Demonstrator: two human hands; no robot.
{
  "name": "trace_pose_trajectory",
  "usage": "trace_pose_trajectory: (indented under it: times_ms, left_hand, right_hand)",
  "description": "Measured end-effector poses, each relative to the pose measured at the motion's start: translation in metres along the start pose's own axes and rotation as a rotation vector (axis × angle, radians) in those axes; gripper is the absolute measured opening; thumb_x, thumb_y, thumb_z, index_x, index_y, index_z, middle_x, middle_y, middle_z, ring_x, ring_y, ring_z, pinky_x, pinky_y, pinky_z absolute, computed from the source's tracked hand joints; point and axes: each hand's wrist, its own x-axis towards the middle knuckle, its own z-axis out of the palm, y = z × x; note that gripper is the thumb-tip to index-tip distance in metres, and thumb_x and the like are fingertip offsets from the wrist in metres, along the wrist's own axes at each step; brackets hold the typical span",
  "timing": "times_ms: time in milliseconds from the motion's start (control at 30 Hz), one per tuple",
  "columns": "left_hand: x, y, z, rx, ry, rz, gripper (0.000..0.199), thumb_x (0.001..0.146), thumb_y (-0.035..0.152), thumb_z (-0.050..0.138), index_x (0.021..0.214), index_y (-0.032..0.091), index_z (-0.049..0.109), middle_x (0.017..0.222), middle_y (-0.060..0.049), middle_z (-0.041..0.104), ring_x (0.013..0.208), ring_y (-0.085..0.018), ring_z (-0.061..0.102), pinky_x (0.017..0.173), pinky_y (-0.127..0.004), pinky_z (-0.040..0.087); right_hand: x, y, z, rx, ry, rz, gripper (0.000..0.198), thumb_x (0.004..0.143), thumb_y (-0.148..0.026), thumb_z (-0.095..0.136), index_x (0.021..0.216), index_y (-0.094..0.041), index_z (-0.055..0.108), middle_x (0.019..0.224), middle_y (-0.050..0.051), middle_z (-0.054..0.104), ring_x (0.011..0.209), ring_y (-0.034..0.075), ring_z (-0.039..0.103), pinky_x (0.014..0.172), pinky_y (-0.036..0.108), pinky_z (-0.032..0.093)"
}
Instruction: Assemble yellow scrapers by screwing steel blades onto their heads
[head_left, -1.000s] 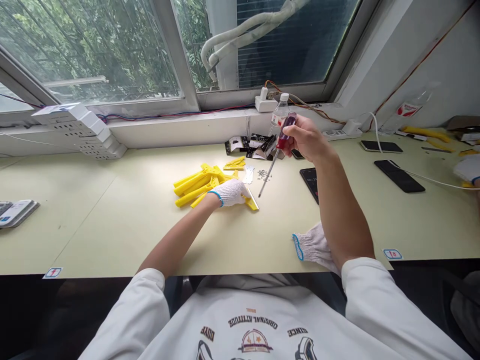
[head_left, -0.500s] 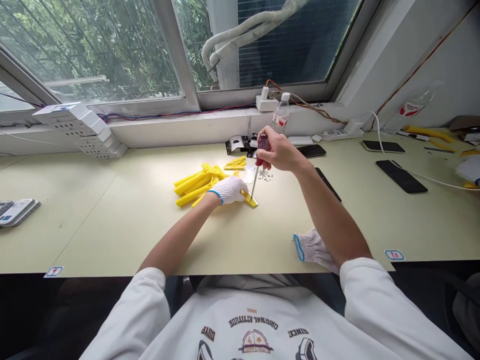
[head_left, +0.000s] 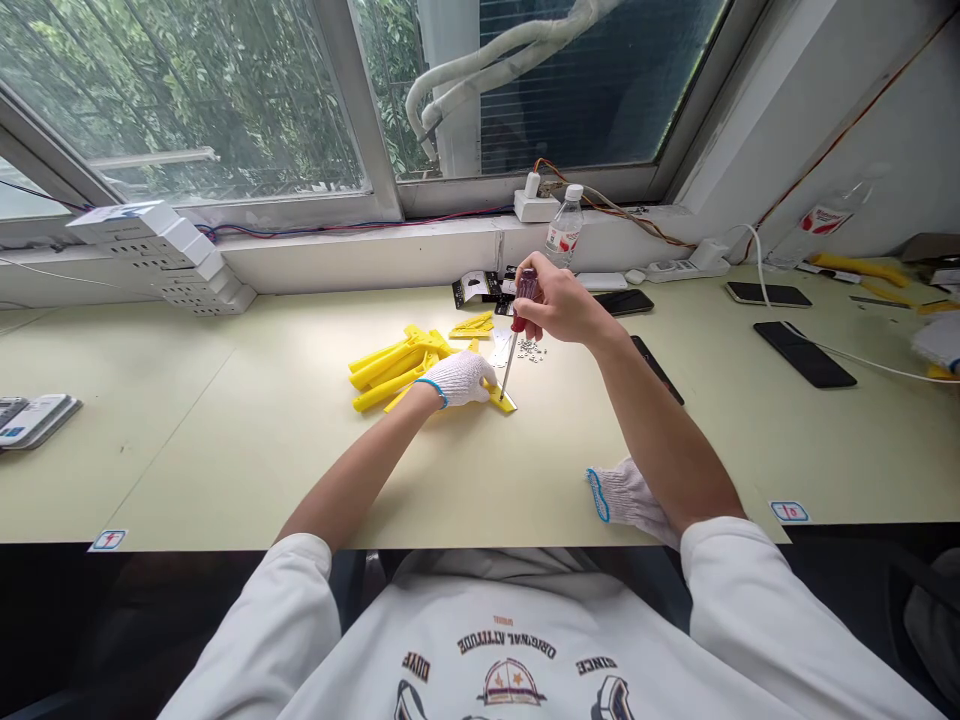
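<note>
My left hand (head_left: pixel 459 380), in a white knitted glove with a blue cuff, is closed on a yellow plastic scraper (head_left: pixel 498 399) with a metal blade edge at its right end. Bare, my right hand (head_left: pixel 559 302) grips the dark red handle of a screwdriver (head_left: pixel 527 290). The screwdriver stands nearly upright, its tip on the scraper's head. Several yellow scraper handles (head_left: pixel 382 372) lie in a pile left of my gloved hand. Behind it are small yellow plates (head_left: pixel 472 326), a white sheet (head_left: pixel 500 346) and a scatter of small screws (head_left: pixel 532 350).
An empty glove (head_left: pixel 628 498) lies near the front edge by my right forearm. Phones (head_left: pixel 804 354) and a cable are on the right. A plastic bottle (head_left: pixel 564 235) and power strip (head_left: pixel 670 270) stand at the back. White boxes (head_left: pixel 169 255) are stacked back left.
Almost nothing differs. Both hands, the screwdriver and the scraper keep their places; the whole view has shifted very slightly.
</note>
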Motion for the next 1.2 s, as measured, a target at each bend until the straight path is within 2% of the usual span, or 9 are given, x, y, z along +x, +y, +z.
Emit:
trace_pose_trajectory:
  times_ms: [133, 600, 767, 833, 900, 1000, 1067, 1200]
  left_hand:
    - [0.001, -0.001, 0.000, 0.006, -0.009, -0.001, 0.037, 0.084, 0.027, 0.075, 0.118, 0.029, 0.088, 0.099, -0.003, 0.081, 0.086, -0.022, 0.068, 0.076, -0.028, 0.045]
    - [-0.001, 0.003, -0.001, 0.025, -0.013, -0.023, 0.038, 0.084, 0.028, 0.076, 0.121, 0.028, 0.088, 0.099, -0.003, 0.082, 0.084, -0.020, 0.066, 0.077, -0.027, 0.045]
    - [-0.001, 0.004, -0.003, 0.012, -0.010, -0.019, 0.037, 0.084, 0.027, 0.078, 0.119, 0.027, 0.088, 0.098, -0.003, 0.082, 0.085, -0.020, 0.067, 0.077, -0.027, 0.046]
    - [-0.001, 0.004, -0.002, 0.011, -0.009, -0.023, 0.036, 0.084, 0.027, 0.079, 0.118, 0.027, 0.089, 0.099, -0.003, 0.082, 0.085, -0.021, 0.069, 0.077, -0.027, 0.047]
    - [-0.001, 0.004, -0.001, 0.005, -0.006, -0.031, 0.035, 0.084, 0.028, 0.080, 0.118, 0.028, 0.089, 0.100, -0.003, 0.082, 0.087, -0.022, 0.071, 0.079, -0.028, 0.048]
    - [-0.002, 0.004, 0.000, -0.016, 0.010, -0.035, 0.034, 0.083, 0.026, 0.082, 0.117, 0.027, 0.089, 0.103, -0.004, 0.083, 0.090, -0.023, 0.074, 0.081, -0.028, 0.051]
    - [-0.002, 0.004, 0.001, -0.026, 0.022, -0.028, 0.033, 0.083, 0.025, 0.082, 0.115, 0.026, 0.089, 0.104, -0.005, 0.083, 0.091, -0.024, 0.075, 0.082, -0.029, 0.053]
    - [-0.002, 0.002, 0.002, -0.032, 0.029, -0.009, 0.032, 0.083, 0.022, 0.082, 0.115, 0.025, 0.089, 0.105, -0.005, 0.084, 0.092, -0.024, 0.076, 0.084, -0.029, 0.054]
  right_hand:
    - [0.002, 0.006, 0.000, 0.044, 0.007, -0.050, 0.031, 0.090, -0.015, 0.071, 0.103, -0.029, 0.047, 0.069, 0.000, 0.076, 0.051, 0.022, 0.070, 0.043, 0.034, 0.055]
    - [0.005, 0.009, 0.003, 0.033, 0.063, -0.024, 0.029, 0.086, -0.017, 0.067, 0.100, -0.030, 0.045, 0.065, -0.003, 0.074, 0.047, 0.022, 0.067, 0.042, 0.035, 0.054]
    - [0.001, 0.005, -0.002, 0.042, 0.015, -0.125, 0.024, 0.084, -0.023, 0.070, 0.096, -0.029, 0.050, 0.069, -0.003, 0.074, 0.051, 0.020, 0.064, 0.046, 0.032, 0.047]
    - [-0.002, 0.001, -0.005, -0.021, 0.043, -0.155, 0.022, 0.082, -0.026, 0.072, 0.087, -0.027, 0.050, 0.069, -0.003, 0.071, 0.054, 0.018, 0.061, 0.050, 0.031, 0.042]
    - [-0.004, -0.003, -0.005, -0.141, 0.123, -0.182, 0.029, 0.085, -0.030, 0.073, 0.076, -0.026, 0.046, 0.063, -0.004, 0.059, 0.056, 0.015, 0.052, 0.055, 0.032, 0.035]
    - [-0.008, -0.010, -0.001, -0.378, 0.279, -0.180, 0.050, 0.101, -0.049, 0.062, 0.067, -0.025, 0.035, 0.057, -0.004, 0.038, 0.057, 0.014, 0.034, 0.060, 0.034, 0.026]
    - [-0.011, -0.016, 0.001, -0.505, 0.331, -0.146, 0.057, 0.107, -0.061, 0.052, 0.068, -0.025, 0.033, 0.058, -0.003, 0.036, 0.058, 0.015, 0.029, 0.061, 0.036, 0.024]
    - [-0.016, -0.023, -0.003, -0.594, 0.219, -0.143, 0.053, 0.110, -0.062, 0.049, 0.073, -0.025, 0.040, 0.060, -0.001, 0.044, 0.059, 0.017, 0.034, 0.063, 0.036, 0.025]
